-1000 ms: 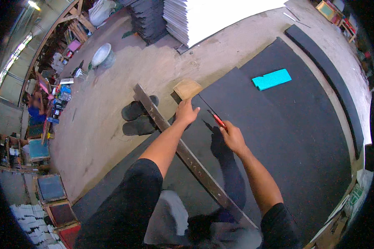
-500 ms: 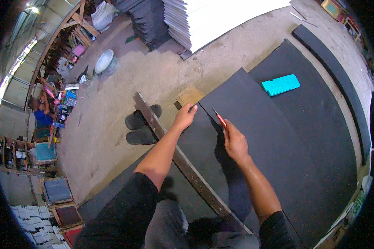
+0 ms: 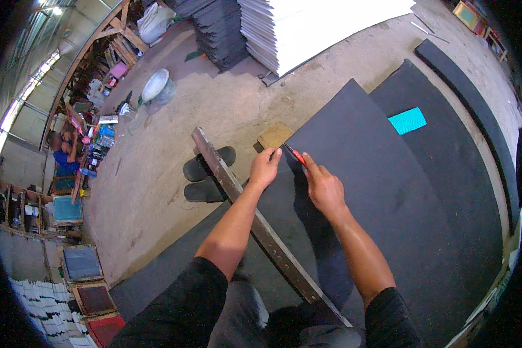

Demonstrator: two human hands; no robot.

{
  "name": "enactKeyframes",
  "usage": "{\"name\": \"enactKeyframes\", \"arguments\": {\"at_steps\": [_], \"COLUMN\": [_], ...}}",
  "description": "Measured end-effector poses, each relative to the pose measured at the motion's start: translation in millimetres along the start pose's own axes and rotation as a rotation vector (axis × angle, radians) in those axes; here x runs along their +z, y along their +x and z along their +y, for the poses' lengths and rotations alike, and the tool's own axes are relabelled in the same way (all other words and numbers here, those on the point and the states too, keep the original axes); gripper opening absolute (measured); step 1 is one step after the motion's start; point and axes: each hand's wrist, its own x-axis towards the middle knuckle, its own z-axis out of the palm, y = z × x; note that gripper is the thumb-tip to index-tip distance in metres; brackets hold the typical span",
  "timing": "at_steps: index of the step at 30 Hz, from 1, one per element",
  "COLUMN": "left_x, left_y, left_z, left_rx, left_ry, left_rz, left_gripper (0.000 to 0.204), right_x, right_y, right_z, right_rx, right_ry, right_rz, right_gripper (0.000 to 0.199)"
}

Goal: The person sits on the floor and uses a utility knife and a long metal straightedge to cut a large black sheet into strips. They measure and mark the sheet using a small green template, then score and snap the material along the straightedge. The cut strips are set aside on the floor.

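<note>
My right hand (image 3: 325, 188) is closed around a red cutter knife (image 3: 296, 155), its blade pointing at the near-left corner of a large black foam-like sheet (image 3: 365, 156). Close to the blade, my left hand (image 3: 265, 168) has thumb and fingers pinched together at the sheet's edge. A wooden block (image 3: 274, 136) rests just beyond my fingertips. Below my forearms, a long metal straightedge bar (image 3: 261, 229) lies slanting across the black material. The sheet's far edge partly covers a turquoise block (image 3: 409, 120).
Dark slippers (image 3: 206, 190) lie beside the bar on the concrete floor. Tall stacks of white sheets (image 3: 325, 29) and black sheets (image 3: 214, 35) stand ahead. A long black strip (image 3: 470, 104) lies at right. A bucket (image 3: 158, 87) and a seated person (image 3: 65, 153) are at left.
The knife has come closer to my left hand, up to the sheet's corner. The upper black sheet has shifted rightward and now overlaps part of the turquoise block. The whole view moved slightly.
</note>
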Motion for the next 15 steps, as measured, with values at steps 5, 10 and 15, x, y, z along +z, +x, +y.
{"name": "enactKeyframes", "arguments": {"at_steps": [5, 10, 15], "left_x": [0, -4, -6], "left_y": [-4, -7, -7], "left_z": [-2, 13, 10], "left_rx": [0.016, 0.000, -0.007], "left_ry": [0.014, -0.009, -0.011], "left_rz": [0.067, 0.036, 0.040], "left_gripper": [0.041, 0.041, 0.041], "right_x": [5, 2, 1], "right_y": [1, 0, -2], "right_z": [-3, -3, -8], "right_rx": [-0.002, 0.003, 0.012], "right_ry": [-0.010, -0.033, -0.048], "right_rz": [0.002, 0.003, -0.021], "right_gripper": [0.045, 0.044, 0.044]}}
